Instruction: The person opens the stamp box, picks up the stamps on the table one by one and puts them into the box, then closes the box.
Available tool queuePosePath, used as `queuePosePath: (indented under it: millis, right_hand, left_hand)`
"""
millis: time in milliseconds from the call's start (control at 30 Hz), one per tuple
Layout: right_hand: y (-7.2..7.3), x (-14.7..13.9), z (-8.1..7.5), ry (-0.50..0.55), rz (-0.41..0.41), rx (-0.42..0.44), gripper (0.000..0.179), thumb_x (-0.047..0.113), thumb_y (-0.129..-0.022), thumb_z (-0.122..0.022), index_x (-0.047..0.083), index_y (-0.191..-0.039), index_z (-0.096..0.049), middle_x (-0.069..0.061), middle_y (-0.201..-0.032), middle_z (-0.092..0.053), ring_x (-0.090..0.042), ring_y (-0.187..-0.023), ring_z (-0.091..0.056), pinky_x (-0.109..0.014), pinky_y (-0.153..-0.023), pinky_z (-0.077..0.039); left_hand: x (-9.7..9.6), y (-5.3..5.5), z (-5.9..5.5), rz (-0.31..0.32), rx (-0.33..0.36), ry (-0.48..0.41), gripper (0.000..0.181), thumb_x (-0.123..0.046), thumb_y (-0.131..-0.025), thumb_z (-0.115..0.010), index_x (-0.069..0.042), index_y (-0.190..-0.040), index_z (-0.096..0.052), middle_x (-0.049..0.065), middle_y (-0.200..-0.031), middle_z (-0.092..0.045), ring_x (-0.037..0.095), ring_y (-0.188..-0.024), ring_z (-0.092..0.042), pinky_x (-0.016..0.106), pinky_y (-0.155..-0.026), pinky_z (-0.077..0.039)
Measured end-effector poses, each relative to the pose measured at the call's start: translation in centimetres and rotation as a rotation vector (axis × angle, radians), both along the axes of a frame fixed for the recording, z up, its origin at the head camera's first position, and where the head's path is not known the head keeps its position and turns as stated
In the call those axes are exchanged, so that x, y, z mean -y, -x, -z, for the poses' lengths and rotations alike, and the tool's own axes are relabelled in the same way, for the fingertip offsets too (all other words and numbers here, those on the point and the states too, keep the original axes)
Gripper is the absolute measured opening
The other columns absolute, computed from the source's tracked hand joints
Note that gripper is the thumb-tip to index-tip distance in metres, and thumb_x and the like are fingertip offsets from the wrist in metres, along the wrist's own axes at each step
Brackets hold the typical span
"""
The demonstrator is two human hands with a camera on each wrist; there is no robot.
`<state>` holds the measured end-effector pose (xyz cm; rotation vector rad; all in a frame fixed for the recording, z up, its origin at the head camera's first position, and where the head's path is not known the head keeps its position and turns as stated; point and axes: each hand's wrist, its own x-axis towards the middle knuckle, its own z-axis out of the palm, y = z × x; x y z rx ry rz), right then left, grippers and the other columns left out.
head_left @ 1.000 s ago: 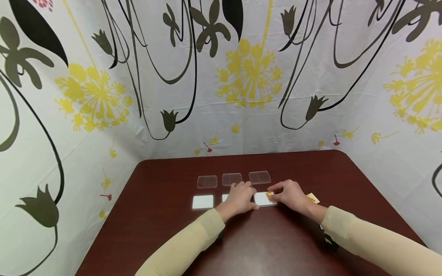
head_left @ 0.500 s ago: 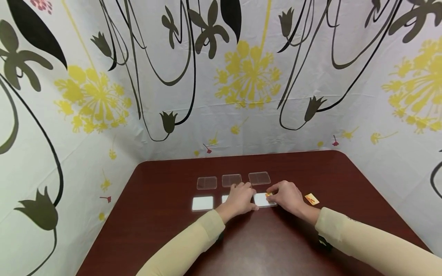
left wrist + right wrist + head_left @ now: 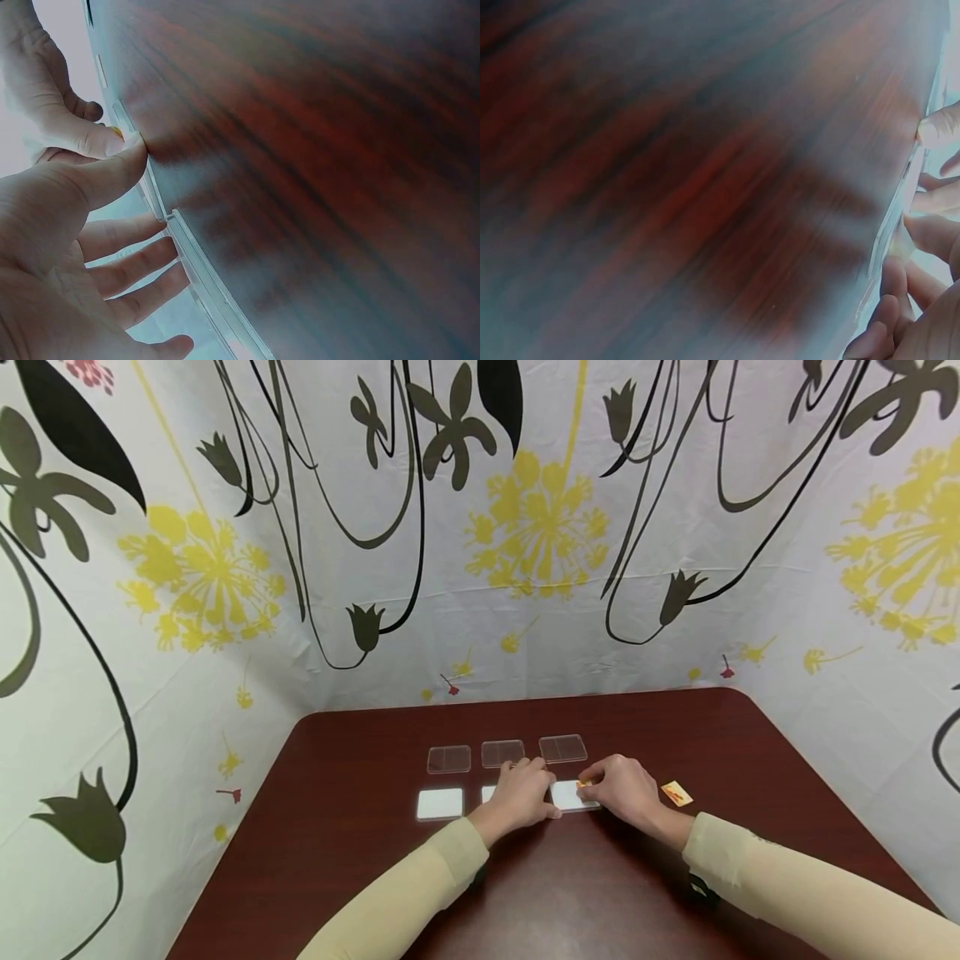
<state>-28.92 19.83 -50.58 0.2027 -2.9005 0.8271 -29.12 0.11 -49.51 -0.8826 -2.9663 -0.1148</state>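
A flat white case [image 3: 564,795] with clear edges lies on the table under both hands. My left hand [image 3: 517,792] holds it by its left end, thumb at the near edge and fingers towards the far side. The left fingers also hide most of a middle white case [image 3: 487,793]. My right hand [image 3: 622,787] pinches a small yellow-orange card [image 3: 582,783] over the right part of the case. The right fingers cover most of that card. In the left wrist view, the left thumb [image 3: 127,161] presses the case's edge, close to the right hand's fingertips.
Another white case [image 3: 440,803] lies at the left. Behind the cases is a row of clear plastic lids [image 3: 562,748]. A yellow-orange card [image 3: 677,792] lies right of my right hand on the dark red table [image 3: 360,877]. A patterned curtain [image 3: 375,685] hangs behind the table.
My right hand has shifted slightly left, drawing the card inward and turning it, so less of it shows. The loose card at the right is uncovered now. My left hand stays put.
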Motion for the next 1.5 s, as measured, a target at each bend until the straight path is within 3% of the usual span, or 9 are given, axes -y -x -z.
queuePosePath:
  millis: [267, 600, 800, 1000, 1500]
  right_hand:
    - [-0.11, -0.18, 0.06, -0.046, -0.012, -0.046, 0.023, 0.042, -0.064, -0.079, 0.030, -0.082, -0.071, 0.007, -0.081, -0.057, -0.008, -0.066, -0.052, -0.029, -0.049, -0.040]
    - [-0.09, -0.38, 0.31, -0.036, -0.029, -0.063, 0.037, 0.039, -0.065, -0.079, 0.026, -0.097, -0.069, 0.005, -0.086, -0.057, -0.010, -0.073, -0.052, -0.031, -0.055, -0.041]
    - [-0.11, -0.48, 0.03, -0.024, -0.014, -0.022, 0.045, 0.039, -0.065, -0.079, 0.025, -0.106, -0.067, 0.003, -0.090, -0.061, -0.014, -0.077, -0.055, -0.039, -0.057, -0.036]
    - [-0.04, -0.67, 0.05, -0.012, 0.022, 0.036, 0.048, 0.044, -0.066, -0.078, 0.027, -0.109, -0.065, 0.003, -0.091, -0.062, -0.015, -0.076, -0.055, -0.038, -0.059, -0.033]
    - [-0.02, -0.76, -0.22, 0.017, 0.003, 0.028, 0.047, 0.047, -0.068, -0.075, 0.026, -0.110, -0.064, 0.003, -0.092, -0.062, -0.014, -0.077, -0.055, -0.041, -0.062, -0.031]
  left_hand:
    - [0.04, 0.08, 0.11, -0.003, -0.008, -0.003, 0.049, -0.057, -0.069, -0.068, -0.025, -0.106, -0.066, -0.004, -0.108, -0.052, 0.019, -0.101, -0.048, 0.052, -0.091, -0.032]
    - [0.10, 0.02, 0.20, -0.002, -0.001, -0.016, 0.051, -0.057, -0.071, -0.067, -0.024, -0.110, -0.065, -0.004, -0.109, -0.052, 0.019, -0.102, -0.048, 0.052, -0.092, -0.032]
    - [0.08, 0.01, 0.22, -0.003, -0.006, -0.018, 0.050, -0.057, -0.071, -0.067, -0.025, -0.110, -0.065, -0.004, -0.109, -0.053, 0.018, -0.102, -0.048, 0.052, -0.092, -0.032]
    - [0.11, -0.05, 0.11, 0.003, -0.007, -0.015, 0.050, -0.056, -0.071, -0.067, -0.024, -0.110, -0.065, -0.004, -0.110, -0.053, 0.018, -0.102, -0.048, 0.052, -0.092, -0.032]
    - [0.11, -0.01, 0.30, 0.008, -0.032, 0.007, 0.048, -0.058, -0.071, -0.066, -0.027, -0.107, -0.065, -0.005, -0.109, -0.053, 0.018, -0.101, -0.048, 0.053, -0.092, -0.032]
